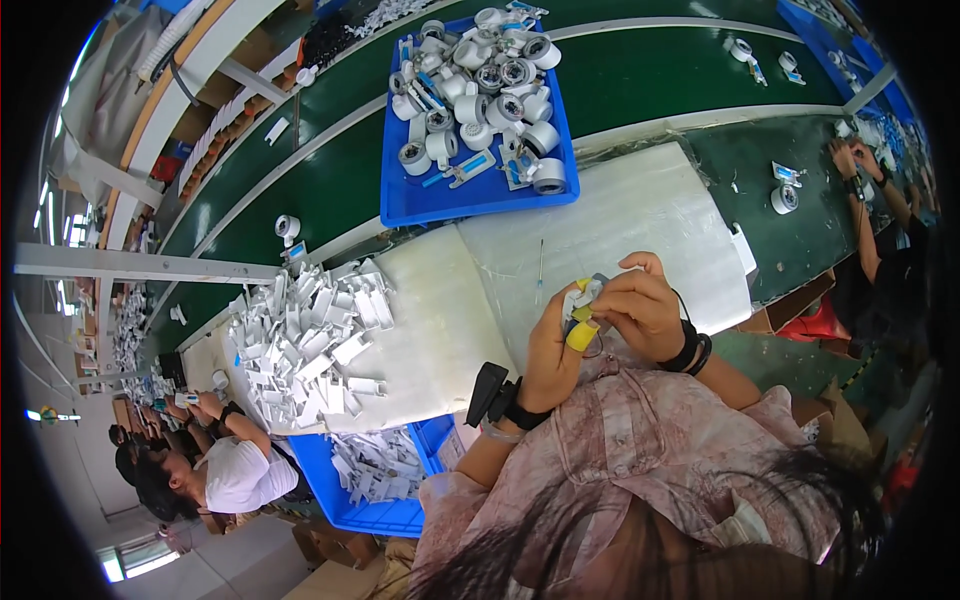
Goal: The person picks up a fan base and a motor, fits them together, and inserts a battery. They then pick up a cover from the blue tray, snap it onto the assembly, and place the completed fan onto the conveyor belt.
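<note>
Close to my body, above the near edge of the work mat, my left hand [552, 352] and my right hand [645, 312] meet with bent fingers. Between them is a small white-and-grey plastic part [594, 288], mostly covered by the fingers. Yellow bits [581, 334] show at the left fingertips; whether they are finger wraps or belong to the part, I cannot tell. A thin screwdriver [541, 268] lies on the pale mat [625, 215] just beyond my hands. Each wrist has a dark band, and a black box-shaped device sits on the left one.
A blue tray [475, 213] heaped with white round-headed assemblies stands ahead. Loose white plastic pieces [310, 345] are piled at left, above a blue bin [372, 515] of similar pieces. Beyond runs a green conveyor [650, 75]. Co-workers sit at far left [245, 470] and right [885, 215].
</note>
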Available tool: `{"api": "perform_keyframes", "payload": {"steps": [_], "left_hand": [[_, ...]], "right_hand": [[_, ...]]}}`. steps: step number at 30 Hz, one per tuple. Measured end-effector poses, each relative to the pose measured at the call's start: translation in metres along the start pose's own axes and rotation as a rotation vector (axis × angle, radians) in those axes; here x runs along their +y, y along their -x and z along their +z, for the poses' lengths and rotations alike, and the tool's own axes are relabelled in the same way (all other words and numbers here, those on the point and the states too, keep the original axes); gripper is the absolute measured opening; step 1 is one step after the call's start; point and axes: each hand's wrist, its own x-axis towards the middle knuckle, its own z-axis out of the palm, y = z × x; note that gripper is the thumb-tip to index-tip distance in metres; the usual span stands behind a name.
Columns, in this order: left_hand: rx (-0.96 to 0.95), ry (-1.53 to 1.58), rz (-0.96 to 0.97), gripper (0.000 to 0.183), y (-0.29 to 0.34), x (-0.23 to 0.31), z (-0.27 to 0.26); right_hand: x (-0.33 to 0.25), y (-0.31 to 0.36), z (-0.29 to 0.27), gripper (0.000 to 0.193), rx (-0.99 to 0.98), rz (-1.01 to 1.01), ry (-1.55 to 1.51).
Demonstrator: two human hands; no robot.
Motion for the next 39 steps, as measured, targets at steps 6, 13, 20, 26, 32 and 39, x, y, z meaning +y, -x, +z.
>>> {"api": "perform_keyframes", "payload": {"steps": [6, 13, 20, 26, 32, 39], "left_hand": [[0.016, -0.012, -0.031, 0.039, 0.002, 0.002, 0.0], [0.142, -0.024, 0.016, 0.027, 0.006, -0.008, 0.003], [0.06, -0.154, 0.004, 0.029, 0.004, 0.001, -0.004], [0.061, 0.225, -0.169, 0.021, -0.002, 0.013, -0.006], [0.036, 0.302, -0.087, 0.024, 0.0, 0.015, -0.009], [0.152, 0.118, -0.072, 0.019, 0.006, 0.006, -0.019]], "right_hand": [[-0.003, 0.002, 0.001, 0.015, 0.003, 0.007, 0.018], [-0.007, 0.005, 0.006, 0.018, -0.003, 0.004, 0.012], [-0.005, 0.007, 0.011, 0.02, 0.004, -0.013, 0.018], [0.008, 0.023, 0.024, 0.034, 0.092, 0.373, -0.538], [0.015, 0.012, 0.01, 0.048, -0.123, 0.81, -0.905], [0.007, -0.003, -0.004, 0.053, 0.038, 0.29, -0.144]]}}
